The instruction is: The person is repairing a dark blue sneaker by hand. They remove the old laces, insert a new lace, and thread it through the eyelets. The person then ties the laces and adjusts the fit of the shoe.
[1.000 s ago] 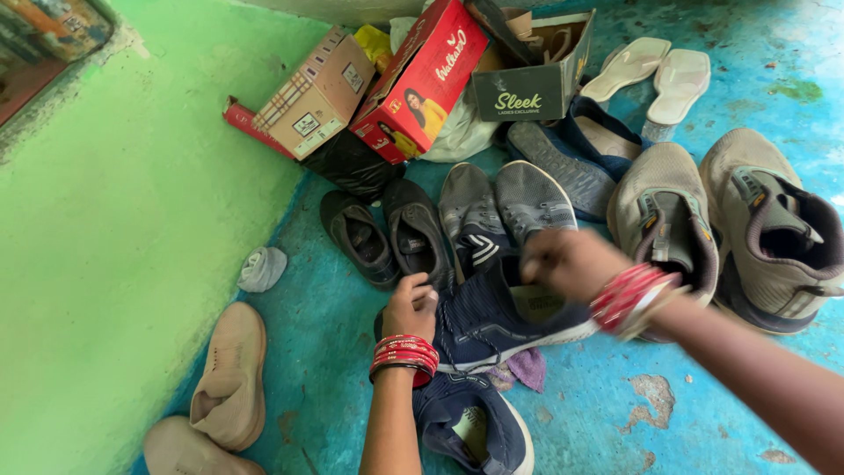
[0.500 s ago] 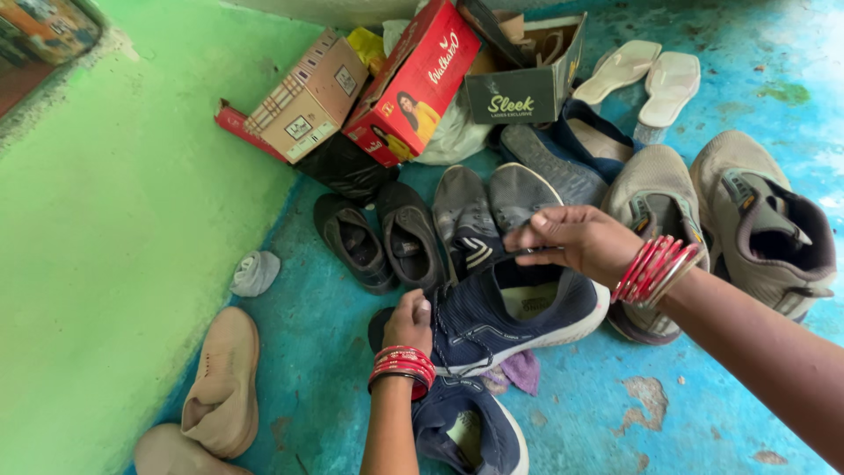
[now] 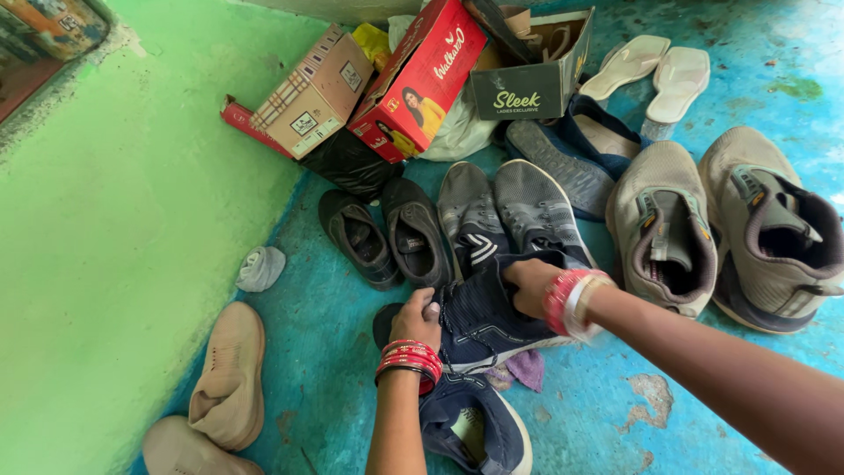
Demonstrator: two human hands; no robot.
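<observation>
A navy blue sneaker (image 3: 492, 308) lies on the teal floor in the middle of the view. My left hand (image 3: 418, 318) grips its heel end, with red bangles on the wrist. My right hand (image 3: 530, 283) is pushed down into the shoe's opening, fingers closed on the upper edge; its wrist has red and pale bangles. A second navy sneaker (image 3: 475, 427) lies just below, beside my left forearm. A bit of purple cloth (image 3: 527, 368) shows under the held shoe.
Grey sneakers (image 3: 505, 211) and black slip-ons (image 3: 387, 233) sit just beyond. Big taupe high-tops (image 3: 721, 229) are at right, beige shoes (image 3: 224, 378) at lower left by the green wall. Shoe boxes (image 3: 413, 79) and white sandals (image 3: 655, 70) lie at the back. A crumpled sock (image 3: 261, 268) lies left.
My right hand has come down from above the shoe's toe and gone into its opening. The navy sneaker has tipped lower onto the floor. My left hand has stayed at the heel.
</observation>
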